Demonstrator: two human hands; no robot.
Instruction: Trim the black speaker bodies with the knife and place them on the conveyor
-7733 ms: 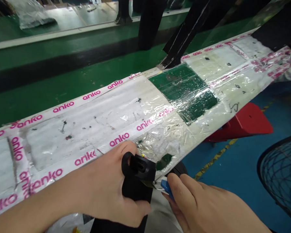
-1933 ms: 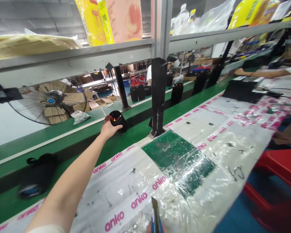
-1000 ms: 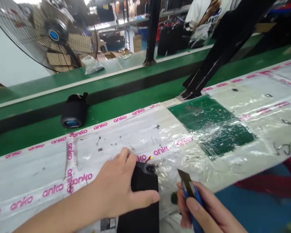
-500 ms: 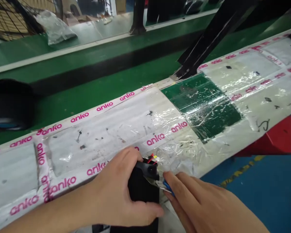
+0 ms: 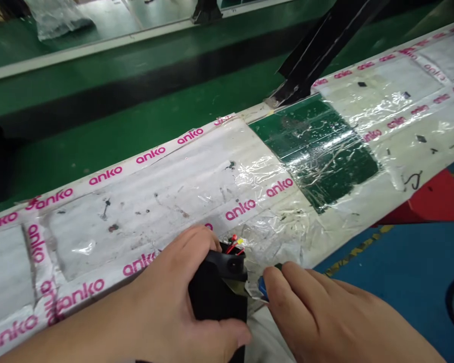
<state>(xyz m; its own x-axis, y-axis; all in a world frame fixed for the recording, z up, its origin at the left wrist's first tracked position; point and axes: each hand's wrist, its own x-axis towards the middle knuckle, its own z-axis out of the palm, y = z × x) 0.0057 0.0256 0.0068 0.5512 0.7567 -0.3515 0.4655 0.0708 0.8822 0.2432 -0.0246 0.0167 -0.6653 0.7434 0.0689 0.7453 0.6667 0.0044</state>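
My left hand (image 5: 196, 297) is wrapped around a black plastic housing (image 5: 215, 297), thumb along its near side and fingers over its far left edge. From the housing's upper end poke thin red wires (image 5: 232, 247) with a yellow tip, beside a round dark hole. To the right, my right hand (image 5: 306, 307) is closed on a small blue-handled tool (image 5: 263, 288). Its pale metal end points left and meets the housing's right edge, just below the end piece. Most of the handle is hidden by my fingers, so its exact kind cannot be made out.
Under my hands runs a bench (image 5: 166, 186) covered with white sheet and pink-printed tape, with dark scraps on it. Beyond lies a green surface (image 5: 136, 126) with a slanted black post (image 5: 306, 65). A red object (image 5: 427, 196) stands below the bench on the blue floor (image 5: 386, 262).
The view has tilted down and shifted slightly. My left hand keeps its grip on the housing. My right hand has moved a little right, the tool's metal end still at the housing's edge.
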